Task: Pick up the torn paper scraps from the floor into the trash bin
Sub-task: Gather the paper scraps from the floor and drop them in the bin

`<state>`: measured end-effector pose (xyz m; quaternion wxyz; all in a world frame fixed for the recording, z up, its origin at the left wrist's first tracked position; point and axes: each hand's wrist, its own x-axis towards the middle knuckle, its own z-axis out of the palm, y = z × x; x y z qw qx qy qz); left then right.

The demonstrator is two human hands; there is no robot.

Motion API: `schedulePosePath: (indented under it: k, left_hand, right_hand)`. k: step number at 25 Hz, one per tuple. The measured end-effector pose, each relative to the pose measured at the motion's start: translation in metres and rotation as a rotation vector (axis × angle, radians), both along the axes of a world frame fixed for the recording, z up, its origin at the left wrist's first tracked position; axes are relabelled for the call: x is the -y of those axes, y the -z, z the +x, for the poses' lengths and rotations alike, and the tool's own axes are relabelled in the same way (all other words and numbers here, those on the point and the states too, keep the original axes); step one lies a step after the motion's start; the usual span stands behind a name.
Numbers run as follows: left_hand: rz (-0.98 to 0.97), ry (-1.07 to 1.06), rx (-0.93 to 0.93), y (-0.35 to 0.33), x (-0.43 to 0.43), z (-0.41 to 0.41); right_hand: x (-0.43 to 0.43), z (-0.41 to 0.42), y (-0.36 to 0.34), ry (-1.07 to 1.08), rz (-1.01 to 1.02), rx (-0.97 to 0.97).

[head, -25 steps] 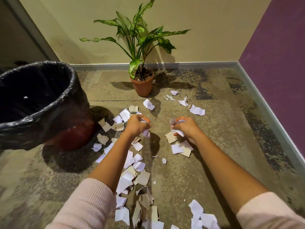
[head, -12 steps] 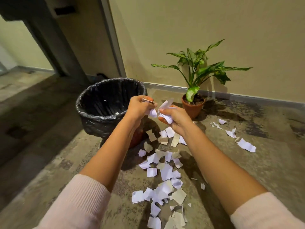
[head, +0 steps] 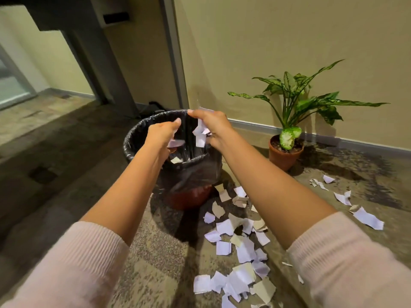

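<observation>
- Both hands are held out over the mouth of the trash bin (head: 142, 132), a round bin lined with a black plastic bag whose reddish base shows below the liner.
- The left hand (head: 161, 133) hangs palm-down above the bin opening, fingers loosened and spread; a pale scrap (head: 175, 143) sits just under its fingers, and I cannot tell whether it is still touching them or falling free.
- The right hand (head: 213, 127) is just beside the left, over the far right part of the rim, fingers partly uncurled; a few white scraps (head: 200, 135) hang at its fingertips, blurred, so whether they are gripped or dropping is unclear.
- One scrap (head: 176, 160) lies inside the bin, below the left hand.
- Most torn paper scraps (head: 235, 252) are on the carpet beneath the right forearm, strewn from the bin's base toward the person.
- A smaller scatter of scraps (head: 367, 217) lies well to the right of the right hand.
- A potted plant (head: 289, 121) in a terracotta pot stands to the right of the right hand, against the wall.
- Pink knit sleeves (head: 73, 263) are pushed up both forearms.
</observation>
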<state>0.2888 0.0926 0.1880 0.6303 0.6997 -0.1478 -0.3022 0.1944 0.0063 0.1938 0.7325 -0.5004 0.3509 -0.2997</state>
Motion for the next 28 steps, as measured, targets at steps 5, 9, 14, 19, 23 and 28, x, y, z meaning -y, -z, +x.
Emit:
schedulePosePath:
  k: [5, 9, 14, 19, 23, 28]
  left_hand:
    - [0.073, 0.048, -0.077, 0.001, -0.006, -0.006]
    - [0.053, 0.026, -0.087, 0.003, -0.007, -0.008]
    - [-0.050, 0.022, 0.087, 0.004, -0.006, -0.039]
    - [-0.211, 0.146, 0.190, 0.021, 0.010, -0.097]
    - [-0.077, 0.395, 0.263, 0.064, 0.026, -0.156]
    - [0.106, 0.657, 0.207, 0.134, 0.028, -0.226]
  right_hand:
    - [-0.001, 0.012, 0.004, -0.143, 0.063, -0.003]
    - [-0.010, -0.001, -0.002, -0.158, 0.106, -0.014]
    - [0.006, -0.034, 0.009, -0.087, 0.130, -0.032]
    - [0.011, -0.103, 0.030, 0.019, 0.072, -0.057]
    - [0.013, -0.167, 0.071, 0.041, 0.025, -0.231]
    - [0.007, -0.251, 0.136, 0.022, 0.041, -0.570]
